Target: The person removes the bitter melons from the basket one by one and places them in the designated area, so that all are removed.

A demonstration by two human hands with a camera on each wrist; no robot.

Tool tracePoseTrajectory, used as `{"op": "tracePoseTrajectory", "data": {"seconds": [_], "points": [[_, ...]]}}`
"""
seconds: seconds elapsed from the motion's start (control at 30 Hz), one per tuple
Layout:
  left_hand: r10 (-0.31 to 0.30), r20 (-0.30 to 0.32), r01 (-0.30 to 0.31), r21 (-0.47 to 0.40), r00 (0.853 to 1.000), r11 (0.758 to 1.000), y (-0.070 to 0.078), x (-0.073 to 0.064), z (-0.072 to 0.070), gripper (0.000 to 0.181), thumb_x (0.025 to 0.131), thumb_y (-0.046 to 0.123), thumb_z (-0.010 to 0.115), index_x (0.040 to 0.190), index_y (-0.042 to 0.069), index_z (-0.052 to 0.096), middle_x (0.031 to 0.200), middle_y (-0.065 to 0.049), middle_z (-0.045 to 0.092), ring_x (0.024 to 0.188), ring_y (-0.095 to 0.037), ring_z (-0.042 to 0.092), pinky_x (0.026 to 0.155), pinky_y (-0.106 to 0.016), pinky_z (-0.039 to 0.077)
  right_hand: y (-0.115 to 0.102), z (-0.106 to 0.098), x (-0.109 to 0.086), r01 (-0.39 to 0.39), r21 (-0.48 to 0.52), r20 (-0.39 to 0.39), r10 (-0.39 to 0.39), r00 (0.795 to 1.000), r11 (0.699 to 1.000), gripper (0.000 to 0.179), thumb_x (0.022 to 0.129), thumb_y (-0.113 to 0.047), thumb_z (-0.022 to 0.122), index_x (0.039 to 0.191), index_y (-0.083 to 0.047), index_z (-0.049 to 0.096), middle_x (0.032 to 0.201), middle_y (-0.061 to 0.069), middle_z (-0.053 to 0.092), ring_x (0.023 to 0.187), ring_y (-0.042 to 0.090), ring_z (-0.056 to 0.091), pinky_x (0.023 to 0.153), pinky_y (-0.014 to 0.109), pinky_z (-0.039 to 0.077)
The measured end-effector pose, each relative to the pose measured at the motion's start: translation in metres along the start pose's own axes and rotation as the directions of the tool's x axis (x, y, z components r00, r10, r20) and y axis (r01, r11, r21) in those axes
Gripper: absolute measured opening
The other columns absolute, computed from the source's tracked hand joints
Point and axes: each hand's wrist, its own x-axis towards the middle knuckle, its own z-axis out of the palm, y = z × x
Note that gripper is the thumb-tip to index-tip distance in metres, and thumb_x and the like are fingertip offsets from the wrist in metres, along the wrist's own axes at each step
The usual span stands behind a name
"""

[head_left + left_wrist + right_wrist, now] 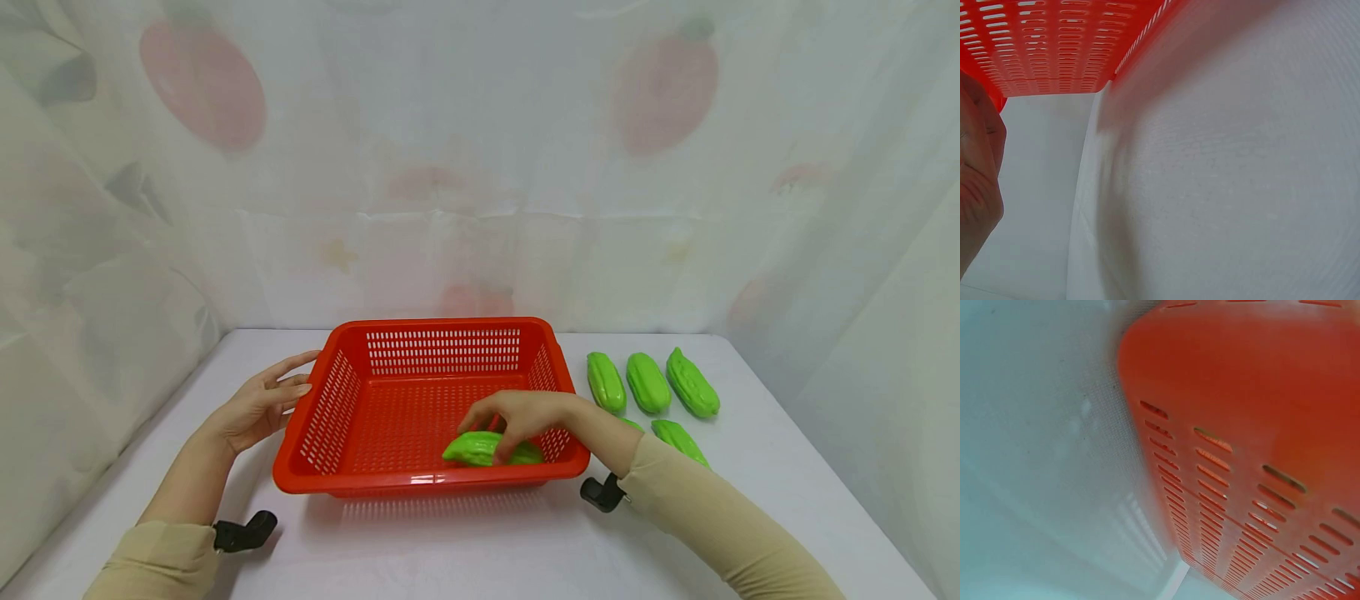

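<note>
A red plastic basket point(360, 483) with slotted walls stands in the middle of the table. Inside its front right corner lies a bright green bitter melon point(471, 448), gripped from above by my right hand point(521, 412), thumb on the near side. At the basket's left rim, my left hand point(258, 407) touches the outside with fingers fairly straight. The left wrist view catches part of that hand point(979, 156) beside the basket wall point(1054, 44). Only the basket's outer wall point(1241, 375) shows in the right wrist view; the right hand is hidden there.
Several more bitter melons point(648, 383) lie on the white table point(450, 558) right of the basket, some partly hidden by the right forearm. A white curtain point(480, 258) with faded fruit prints hangs behind. Black wrist mounts point(246, 532) jut from both sleeves.
</note>
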Motion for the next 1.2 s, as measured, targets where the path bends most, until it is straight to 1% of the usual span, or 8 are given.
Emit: {"op": "tracePoseTrajectory", "data": {"seconds": [0.27, 0.53, 0.8, 0.93, 1.07, 1.2], "points": [[-0.002, -0.001, 0.002, 0.003, 1.000, 1.000, 0.001, 0.001, 0.000, 0.048, 0.104, 0.005, 0.040, 0.148, 0.023, 0.038, 0.114, 0.007, 0.071, 0.097, -0.010, 0.072, 0.082, -0.029, 0.060, 0.000, -0.001, 0.000, 0.017, 0.035, -0.047, -0.015, 0.999, 0.999, 0.053, 0.081, -0.011, 0.077, 0.130, -0.020, 0.060, 0.121, 0.000, 0.065, 0.104, 0.016, 0.062, 0.082, 0.025, 0.054], [-0.013, -0.016, 0.013, 0.018, 1.000, 1.000, 0.003, 0.001, -0.001, 0.047, 0.104, 0.007, 0.041, 0.148, 0.025, 0.038, 0.115, 0.008, 0.071, 0.098, -0.010, 0.072, 0.083, -0.030, 0.060, 0.000, -0.003, 0.002, 0.044, 0.078, -0.083, -0.038, 0.996, 0.996, 0.051, 0.083, -0.019, 0.077, 0.131, -0.023, 0.059, 0.122, 0.001, 0.065, 0.106, 0.016, 0.062, 0.086, 0.027, 0.055], [-0.018, -0.018, 0.018, 0.015, 1.000, 1.000, 0.001, 0.000, -0.001, 0.047, 0.104, 0.007, 0.042, 0.147, 0.025, 0.039, 0.115, 0.007, 0.071, 0.098, -0.010, 0.073, 0.083, -0.030, 0.060, -0.002, -0.003, 0.000, 0.069, 0.142, -0.147, -0.048, 0.988, 0.987, 0.052, 0.084, -0.021, 0.077, 0.133, -0.024, 0.058, 0.123, 0.000, 0.063, 0.111, 0.016, 0.059, 0.091, 0.029, 0.054], [-0.020, -0.015, 0.020, 0.013, 1.000, 1.000, 0.001, 0.000, -0.001, 0.047, 0.104, 0.007, 0.042, 0.146, 0.026, 0.040, 0.115, 0.008, 0.071, 0.098, -0.010, 0.072, 0.083, -0.030, 0.060, -0.004, -0.004, -0.002, 0.080, 0.194, -0.169, -0.047, 0.984, 0.978, 0.053, 0.085, -0.020, 0.076, 0.134, -0.024, 0.056, 0.124, 0.003, 0.062, 0.110, 0.018, 0.061, 0.090, 0.030, 0.056], [-0.023, -0.018, 0.023, 0.006, 1.000, 1.000, 0.002, 0.000, 0.000, 0.047, 0.104, 0.007, 0.042, 0.147, 0.026, 0.040, 0.115, 0.008, 0.071, 0.098, -0.010, 0.072, 0.083, -0.030, 0.060, -0.005, -0.004, -0.006, 0.087, 0.248, -0.187, -0.040, 0.982, 0.965, 0.054, 0.085, -0.020, 0.075, 0.135, -0.023, 0.056, 0.125, 0.006, 0.062, 0.105, 0.022, 0.065, 0.086, 0.032, 0.058], [-0.019, -0.017, 0.019, 0.002, 1.000, 1.000, 0.002, 0.000, 0.001, 0.046, 0.104, 0.007, 0.041, 0.147, 0.025, 0.039, 0.114, 0.007, 0.071, 0.098, -0.010, 0.072, 0.082, -0.030, 0.060, -0.005, -0.006, -0.011, 0.096, 0.279, -0.205, -0.038, 0.978, 0.955, 0.053, 0.085, -0.021, 0.076, 0.133, -0.026, 0.057, 0.125, 0.004, 0.063, 0.104, 0.022, 0.066, 0.085, 0.034, 0.058]]}}
